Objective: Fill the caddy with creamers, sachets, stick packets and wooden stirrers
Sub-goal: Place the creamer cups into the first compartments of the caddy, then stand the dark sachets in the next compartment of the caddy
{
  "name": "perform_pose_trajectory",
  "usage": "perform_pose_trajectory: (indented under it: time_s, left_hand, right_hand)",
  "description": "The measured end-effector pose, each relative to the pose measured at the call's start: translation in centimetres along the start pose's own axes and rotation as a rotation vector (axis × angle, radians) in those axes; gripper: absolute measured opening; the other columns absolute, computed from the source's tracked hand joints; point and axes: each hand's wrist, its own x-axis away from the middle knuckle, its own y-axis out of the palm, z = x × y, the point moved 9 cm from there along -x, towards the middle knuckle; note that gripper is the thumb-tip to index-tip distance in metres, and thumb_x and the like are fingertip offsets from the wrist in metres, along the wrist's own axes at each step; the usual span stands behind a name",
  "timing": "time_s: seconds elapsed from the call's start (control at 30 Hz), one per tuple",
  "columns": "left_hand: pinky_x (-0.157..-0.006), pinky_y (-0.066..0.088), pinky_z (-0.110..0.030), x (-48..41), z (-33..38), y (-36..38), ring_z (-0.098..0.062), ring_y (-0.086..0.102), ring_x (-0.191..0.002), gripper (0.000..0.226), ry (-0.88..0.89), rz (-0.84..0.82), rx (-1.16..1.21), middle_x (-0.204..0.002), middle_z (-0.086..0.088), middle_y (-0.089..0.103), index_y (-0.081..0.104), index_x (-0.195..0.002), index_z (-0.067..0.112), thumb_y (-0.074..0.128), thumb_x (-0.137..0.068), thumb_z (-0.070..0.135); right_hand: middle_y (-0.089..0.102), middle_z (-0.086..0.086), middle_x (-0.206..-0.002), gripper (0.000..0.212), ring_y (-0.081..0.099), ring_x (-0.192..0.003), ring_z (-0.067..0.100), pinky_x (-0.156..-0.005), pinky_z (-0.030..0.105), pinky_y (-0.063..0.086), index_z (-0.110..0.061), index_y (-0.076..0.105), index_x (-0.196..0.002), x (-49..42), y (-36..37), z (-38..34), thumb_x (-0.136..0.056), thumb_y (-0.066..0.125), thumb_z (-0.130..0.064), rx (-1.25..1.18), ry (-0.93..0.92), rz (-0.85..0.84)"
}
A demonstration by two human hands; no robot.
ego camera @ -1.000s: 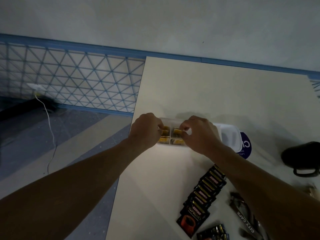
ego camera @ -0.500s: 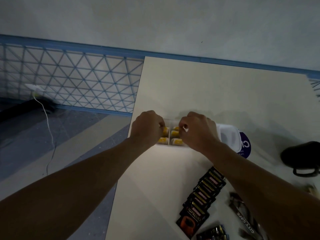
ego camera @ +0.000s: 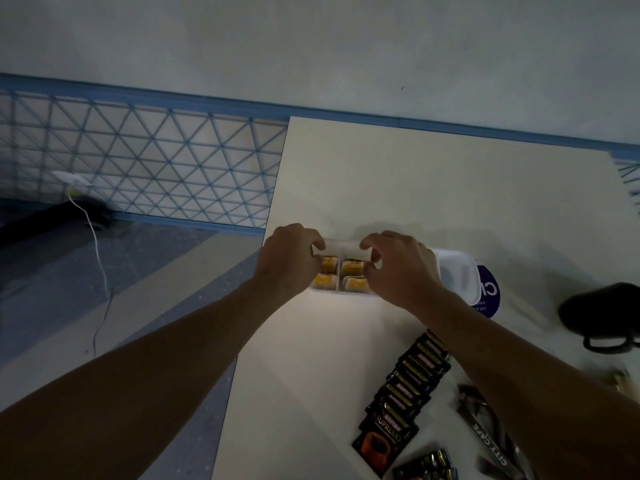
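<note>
- A pale table [ego camera: 450,188] is set against a wall, and all the supplies are laid on it.
- The left hand [ego camera: 291,261] is curled over the left end of the caddy [ego camera: 341,242], which is gripped there.
- The right hand [ego camera: 401,268] is held claw-like over the caddy's right part, thumb and fingertips close together. Whether anything is pinched between them cannot be told.
- A black rounded object [ego camera: 602,310] with a loop is seen at the table's right edge.
- A row of black sachets [ego camera: 412,382] is fanned, overlapping, near the front edge, under the right forearm.
- A white tub [ego camera: 457,275] is placed just right of the caddy, partly over a purple label [ego camera: 490,292].
- The white caddy is placed near the table's left edge, between the two hands.
- Dark stick packets [ego camera: 485,434] are scattered right of the sachets.
- Yellow packs [ego camera: 353,268] are lodged in four of the caddy's compartments.
- Wooden stirrers [ego camera: 623,379] are glimpsed, blurred, at the far right.
</note>
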Motion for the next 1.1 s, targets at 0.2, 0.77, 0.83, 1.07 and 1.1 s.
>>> perform_pose_trajectory:
  time_s: [0.2, 0.77, 0.83, 1.07, 1.1]
  left_hand:
    - [-0.057, 0.039, -0.018, 0.7, 0.2, -1.2, -0.008, 0.054, -0.067, 0.018, -0.012, 0.034, 0.048, -0.086, -0.001, 0.066, 0.073, -0.102, 0.017, 0.072, -0.084, 0.020]
    - [-0.080, 0.057, -0.037, 8.0, 6.0, 4.1, -0.019, 0.067, -0.084, 0.014, 0.087, -0.229, 0.189, -0.091, 0.002, 0.074, 0.075, -0.094, 0.022, 0.064, -0.088, 0.028]
    - [-0.081, 0.057, -0.036, 9.4, 7.0, 5.0, -0.016, 0.068, -0.085, 0.013, 0.108, -0.276, 0.198, -0.092, 0.003, 0.074, 0.076, -0.094, 0.020, 0.065, -0.088, 0.025]
    - [-0.080, 0.056, -0.033, 13.5, 8.8, 8.4, -0.015, 0.067, -0.084, 0.014, 0.166, -0.431, 0.157, -0.088, 0.003, 0.074, 0.075, -0.090, 0.020, 0.062, -0.088, 0.025]
    - [-0.079, 0.056, -0.034, 14.0, 8.9, 8.8, -0.015, 0.067, -0.084, 0.014, 0.172, -0.447, 0.152, -0.088, 0.003, 0.074, 0.075, -0.090, 0.020, 0.062, -0.088, 0.025]
  right_hand:
    - [0.068, -0.012, -0.093, 0.026, 0.064, -0.085, 0.015, -0.072, 0.030, 0.051, -0.029, 0.069, -0.107, 0.8, -1.1, 0.5, -0.082, 0.067, -0.025, -0.014, 0.016, 0.013]
    - [0.074, -0.009, -0.098, 0.021, 0.066, -0.085, 0.009, -0.074, 0.030, 0.055, -0.023, 0.074, -0.108, 11.8, -3.3, 2.6, -0.089, 0.064, -0.025, -0.110, 0.201, 0.076]
    - [0.075, -0.008, -0.097, 0.021, 0.068, -0.084, 0.010, -0.074, 0.030, 0.056, -0.022, 0.075, -0.106, 13.8, -3.0, 2.9, -0.088, 0.064, -0.022, -0.116, 0.210, 0.079]
    - [0.072, -0.011, -0.090, 0.014, 0.063, -0.079, 0.001, -0.072, 0.025, 0.055, -0.022, 0.073, -0.100, 20.4, -0.6, 4.1, -0.090, 0.064, -0.019, -0.206, 0.267, -0.041]
    - [0.070, -0.012, -0.092, 0.014, 0.063, -0.080, 0.000, -0.072, 0.022, 0.054, -0.022, 0.072, -0.102, 21.2, 0.0, 4.4, -0.091, 0.064, -0.021, -0.209, 0.272, -0.079]
